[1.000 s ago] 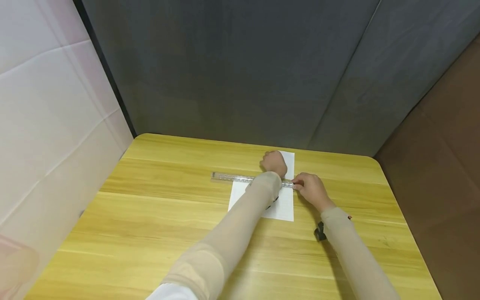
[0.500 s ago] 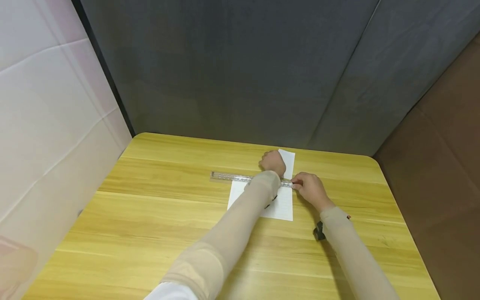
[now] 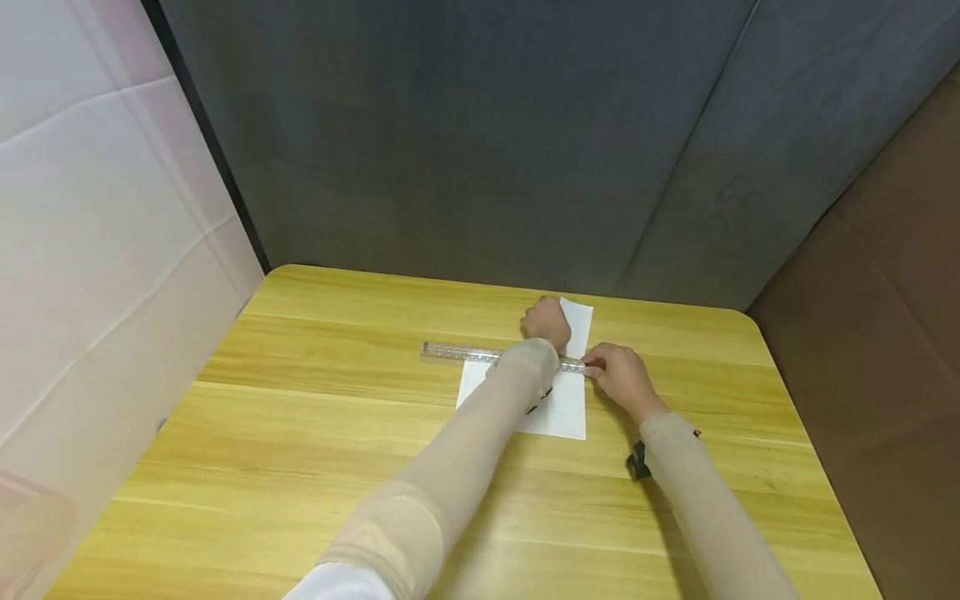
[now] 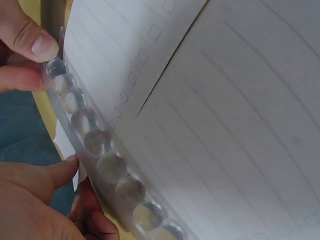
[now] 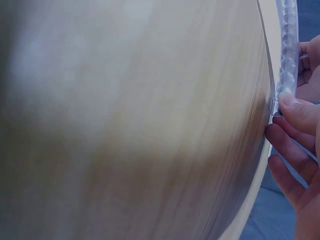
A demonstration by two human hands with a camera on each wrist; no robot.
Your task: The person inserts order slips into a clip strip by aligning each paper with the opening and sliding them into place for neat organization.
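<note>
Clear plastic ruler (image 3: 501,358) lies across a white lined sheet of paper (image 3: 558,408) on the yellow wood surface (image 3: 315,433), running sideways between the 2 hands and sticking out well past the left hand's side. Right hand (image 3: 618,379) pinches the ruler's near end with thumb and fingertips (image 4: 35,42) curled on it; in the right wrist view the same fingers (image 5: 295,112) sit on the ruler's edge, the rest blurred. Left hand (image 3: 547,321) is just beyond the ruler, over the far part of the paper, fingers curled; in the left wrist view its thumb (image 4: 65,167) touches the ruler's far edge where a bit of paper edge shows, but I cannot tell whether it pinches the paper or only presses. Far corner of the paper beside the left hand looks lifted off the surface. Left forearm in a beige sleeve (image 3: 480,450) crosses over the ruler and paper. Small black object (image 3: 637,461) sits on the surface just under the right wrist, apart from the paper.
</note>
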